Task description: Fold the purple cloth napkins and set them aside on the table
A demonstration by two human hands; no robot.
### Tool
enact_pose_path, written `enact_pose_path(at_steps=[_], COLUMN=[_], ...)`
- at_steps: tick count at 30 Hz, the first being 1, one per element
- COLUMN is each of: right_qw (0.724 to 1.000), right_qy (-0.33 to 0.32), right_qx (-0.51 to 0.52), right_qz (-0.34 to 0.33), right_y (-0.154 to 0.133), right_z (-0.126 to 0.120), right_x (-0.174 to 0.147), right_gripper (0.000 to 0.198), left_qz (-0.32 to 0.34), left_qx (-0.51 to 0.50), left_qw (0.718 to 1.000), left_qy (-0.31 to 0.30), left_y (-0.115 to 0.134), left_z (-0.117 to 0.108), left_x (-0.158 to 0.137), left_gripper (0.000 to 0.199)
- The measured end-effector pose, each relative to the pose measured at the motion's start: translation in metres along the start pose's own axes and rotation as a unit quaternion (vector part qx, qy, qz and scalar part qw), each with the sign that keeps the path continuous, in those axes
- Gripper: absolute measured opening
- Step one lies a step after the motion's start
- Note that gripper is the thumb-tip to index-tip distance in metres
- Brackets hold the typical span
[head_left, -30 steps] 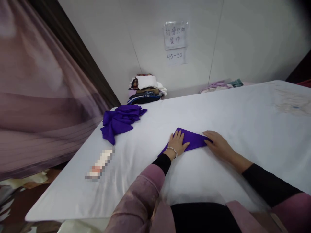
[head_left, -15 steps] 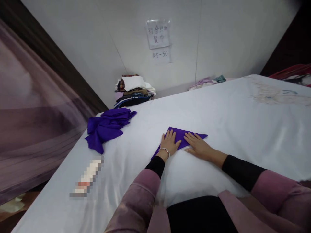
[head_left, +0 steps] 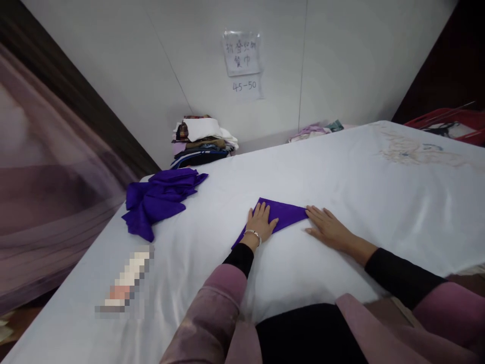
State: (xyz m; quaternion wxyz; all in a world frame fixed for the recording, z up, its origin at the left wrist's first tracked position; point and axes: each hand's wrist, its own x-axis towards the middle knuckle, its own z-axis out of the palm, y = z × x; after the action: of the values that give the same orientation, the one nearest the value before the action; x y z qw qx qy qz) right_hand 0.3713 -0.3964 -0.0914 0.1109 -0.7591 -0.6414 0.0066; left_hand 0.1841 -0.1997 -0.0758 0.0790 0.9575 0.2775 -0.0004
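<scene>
A purple cloth napkin (head_left: 284, 214), folded into a triangle, lies flat on the white-covered bed (head_left: 322, 273). My left hand (head_left: 260, 222) rests palm down on its left part, fingers stretched and spread, a bracelet at the wrist. Over the napkin's right tip lies my right hand (head_left: 326, 226), flat with fingers extended, covering that corner. Neither hand grips the fabric. Off to the left, a loose heap of purple cloths (head_left: 161, 199) sits near the bed's far left edge.
Behind the far edge are a pile of folded clothes (head_left: 204, 141) and some lilac fabric (head_left: 308, 131). Handwritten paper signs (head_left: 242, 53) hang on the wall. A blurred flat item (head_left: 129, 278) lies at left. A sheer curtain (head_left: 56, 192) drapes alongside; a red basket (head_left: 450, 124) stands at right.
My right hand has slid rightward along the napkin, from its middle to its right tip. My left hand has stayed on the left part. The view has shifted slightly.
</scene>
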Motion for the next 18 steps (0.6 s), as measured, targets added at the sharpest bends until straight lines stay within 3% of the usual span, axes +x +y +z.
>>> enact_pose_path(at_steps=[6, 9, 12, 15, 18], right_qw=[0.999, 0.998, 0.996, 0.994, 0.994], right_qy=[0.029, 0.046, 0.010, -0.033, -0.042], right_qx=[-0.039, -0.030, 0.009, 0.039, 0.050], right_qz=[0.024, -0.032, -0.089, -0.097, -0.092], right_y=[0.005, -0.022, -0.056, -0.077, -0.081], right_z=[-0.007, -0.009, -0.004, 0.005, 0.013], right_x=[-0.002, 0.016, 0.041, 0.061, 0.068], right_gripper=[0.072, 0.072, 0.071, 0.072, 0.071], left_qz=[0.002, -0.002, -0.004, -0.007, -0.027], left_qx=[-0.006, -0.012, -0.022, -0.061, -0.133], left_qw=[1.000, 1.000, 1.000, 0.998, 0.991], left_qy=[0.007, 0.002, -0.004, -0.021, -0.008], left_y=[0.001, 0.003, 0.004, 0.001, -0.007], left_z=[0.002, 0.001, -0.001, -0.006, -0.014], left_x=[-0.002, -0.003, -0.002, 0.002, 0.003], left_gripper=[0.071, 0.071, 0.069, 0.059, 0.050])
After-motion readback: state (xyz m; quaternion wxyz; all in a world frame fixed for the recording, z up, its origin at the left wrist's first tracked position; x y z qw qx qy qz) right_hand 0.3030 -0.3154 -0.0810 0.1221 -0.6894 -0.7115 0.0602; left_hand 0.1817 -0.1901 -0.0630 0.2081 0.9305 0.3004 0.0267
